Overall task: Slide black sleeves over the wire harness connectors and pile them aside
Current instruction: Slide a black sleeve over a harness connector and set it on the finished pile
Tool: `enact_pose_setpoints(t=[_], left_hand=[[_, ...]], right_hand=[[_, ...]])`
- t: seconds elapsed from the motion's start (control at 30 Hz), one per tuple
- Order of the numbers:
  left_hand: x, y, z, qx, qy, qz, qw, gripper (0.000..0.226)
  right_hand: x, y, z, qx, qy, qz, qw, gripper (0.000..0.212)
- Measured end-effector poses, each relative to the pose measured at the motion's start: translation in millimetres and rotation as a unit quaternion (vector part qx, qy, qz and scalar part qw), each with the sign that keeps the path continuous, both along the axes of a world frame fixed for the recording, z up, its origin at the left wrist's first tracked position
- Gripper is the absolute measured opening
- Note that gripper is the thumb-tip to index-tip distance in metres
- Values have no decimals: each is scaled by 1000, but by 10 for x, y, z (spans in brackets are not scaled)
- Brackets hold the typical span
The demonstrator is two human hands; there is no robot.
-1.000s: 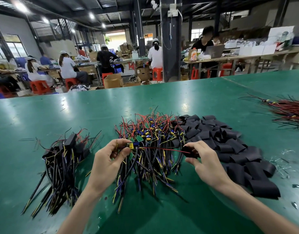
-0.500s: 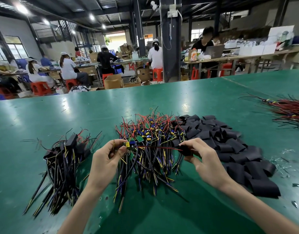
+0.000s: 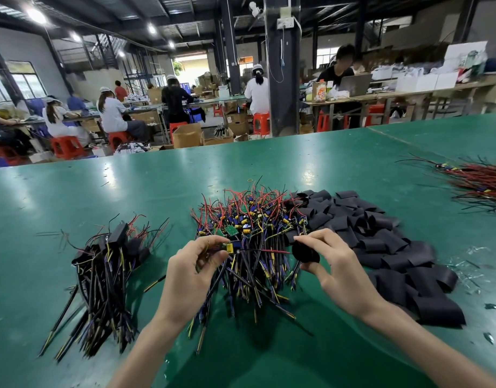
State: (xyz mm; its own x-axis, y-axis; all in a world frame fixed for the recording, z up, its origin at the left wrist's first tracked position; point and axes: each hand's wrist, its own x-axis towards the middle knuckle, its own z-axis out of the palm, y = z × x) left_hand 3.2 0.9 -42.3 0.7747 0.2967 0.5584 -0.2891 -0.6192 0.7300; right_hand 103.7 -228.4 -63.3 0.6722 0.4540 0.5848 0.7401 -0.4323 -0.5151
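My left hand (image 3: pixel 192 271) pinches one wire harness (image 3: pixel 230 247) by its small board with a yellow part; its red wire runs rightward. My right hand (image 3: pixel 332 264) holds a black sleeve (image 3: pixel 305 252), opened round, at the tip of that red wire. Both hands hover over the heap of bare harnesses (image 3: pixel 252 236) in the middle of the green table (image 3: pixel 157 186). A pile of flat black sleeves (image 3: pixel 381 247) lies to the right. Sleeved harnesses (image 3: pixel 106 281) are piled at the left.
Another bundle of red and black wires (image 3: pixel 482 183) lies at the table's far right edge. Clear plastic scraps (image 3: pixel 471 270) are scattered right of the sleeves. Beyond the table, several people sit on red stools at other benches.
My right hand has lifted slightly and opened the sleeve into a round mouth facing the red wire. My left hand stays on the harness, nearly still.
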Motion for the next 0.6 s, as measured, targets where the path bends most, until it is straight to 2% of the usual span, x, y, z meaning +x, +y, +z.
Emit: enact_pose_setpoints(t=[0.2, 0.37, 0.6], left_hand=[[-7, -137, -69, 73, -8, -11, 997, 24], [13, -285, -129, 98, -23, -23, 995, 21], [27, -328, -173, 105, -19, -20, 994, 24]], right_hand=[[-76, 48, -36, -74, -70, 18, 995, 55], [-160, 100, -39, -62, -81, 70, 992, 55], [-225, 130, 8, -2, -57, 78, 995, 43]])
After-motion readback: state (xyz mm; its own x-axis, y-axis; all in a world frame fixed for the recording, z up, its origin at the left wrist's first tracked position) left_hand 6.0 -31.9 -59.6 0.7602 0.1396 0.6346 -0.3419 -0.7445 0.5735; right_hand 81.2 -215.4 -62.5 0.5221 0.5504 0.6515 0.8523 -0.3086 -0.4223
